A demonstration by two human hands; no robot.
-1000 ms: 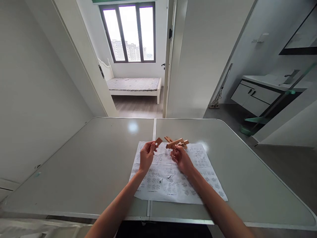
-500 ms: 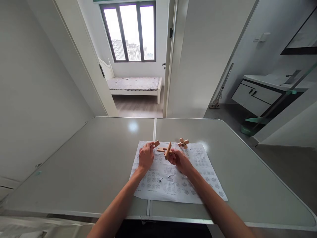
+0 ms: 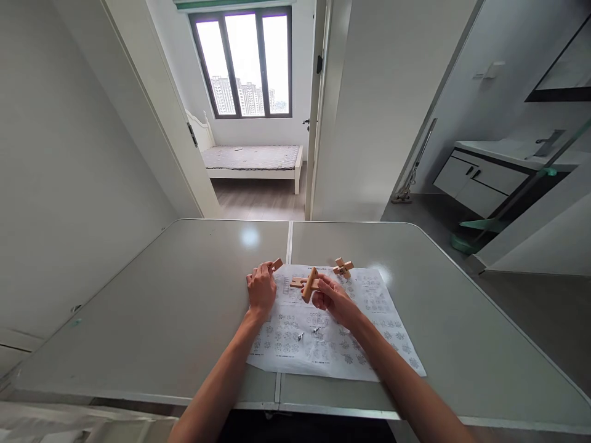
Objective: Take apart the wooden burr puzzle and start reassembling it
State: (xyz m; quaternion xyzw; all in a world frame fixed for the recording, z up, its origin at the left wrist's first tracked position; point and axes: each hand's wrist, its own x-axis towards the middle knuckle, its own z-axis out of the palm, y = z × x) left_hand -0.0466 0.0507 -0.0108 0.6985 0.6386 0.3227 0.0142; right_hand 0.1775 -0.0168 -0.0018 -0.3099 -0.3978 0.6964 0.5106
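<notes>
wooden block (image 3: 277,264): left hand (image 3: 261,287) | crossed pieces (image 3: 308,285): right hand (image 3: 335,299), between hands

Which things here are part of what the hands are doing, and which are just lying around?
In use:
Left hand, holding a wooden block
Right hand, holding crossed wooden pieces
Probably the wooden cluster and printed sheet

Just around:
Bed
Mop
Sink cabinet

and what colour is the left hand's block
The block is reddish brown, clearest in the head view.
</notes>
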